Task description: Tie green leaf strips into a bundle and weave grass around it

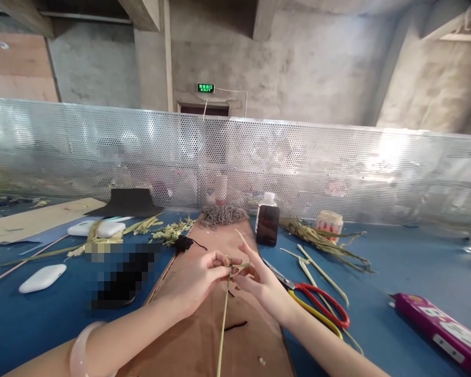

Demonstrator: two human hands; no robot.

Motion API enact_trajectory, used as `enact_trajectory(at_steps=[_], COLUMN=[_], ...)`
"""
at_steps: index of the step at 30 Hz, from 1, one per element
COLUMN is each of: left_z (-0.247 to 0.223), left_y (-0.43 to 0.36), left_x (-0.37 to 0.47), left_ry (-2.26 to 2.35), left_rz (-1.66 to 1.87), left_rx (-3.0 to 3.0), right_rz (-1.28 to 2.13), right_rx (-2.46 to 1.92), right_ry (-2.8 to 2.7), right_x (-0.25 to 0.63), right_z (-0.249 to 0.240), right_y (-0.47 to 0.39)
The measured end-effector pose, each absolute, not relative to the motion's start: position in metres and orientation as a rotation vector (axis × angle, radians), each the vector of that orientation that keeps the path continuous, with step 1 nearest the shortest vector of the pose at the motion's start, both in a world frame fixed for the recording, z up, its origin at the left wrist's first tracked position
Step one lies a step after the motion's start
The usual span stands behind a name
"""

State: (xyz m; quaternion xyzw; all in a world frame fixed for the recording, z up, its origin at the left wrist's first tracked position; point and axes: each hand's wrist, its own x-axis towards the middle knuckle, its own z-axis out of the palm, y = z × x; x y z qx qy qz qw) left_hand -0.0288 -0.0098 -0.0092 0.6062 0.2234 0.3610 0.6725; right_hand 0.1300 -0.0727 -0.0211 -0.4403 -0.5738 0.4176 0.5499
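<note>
Near the middle of the head view, my left hand [210,272] pinches a small looped piece of green plant strip [228,261] between thumb and fingers. My right hand [257,277] is just to the right, its fingers curled at the other side of the loop, where a short strip end sticks out. A long pale green strip [223,330] hangs from the loop toward the bottom edge. Both hands are above a brown cardboard sheet [196,348]. Part of the loop is hidden by my fingers.
Red and yellow scissors [317,303] lie right of my right hand. Behind them stand a dark phone [267,226] and a bottle [269,199]. Dried strips [322,235] and a purple packet [439,332] are at right. A white case [43,278] lies left; a perforated metal screen [235,157] spans the back.
</note>
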Motion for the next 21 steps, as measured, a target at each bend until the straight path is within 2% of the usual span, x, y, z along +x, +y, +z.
enact_trajectory(at_steps=[12, 21], left_z=[-0.0026, -0.0065], left_y=[-0.0153, -0.0132], left_x=[-0.0263, -0.0264], left_ry=[0.545, 0.549], left_rz=[0.817, 0.854], left_rx=[1.351, 1.354], right_rz=[1.037, 0.851], right_rx=[-1.022, -1.028], right_ry=[-1.249, -1.194], right_x=[0.1220, 0.1265], right_z=[-0.0175, -0.0131], right_y=[-0.0752, -0.0743])
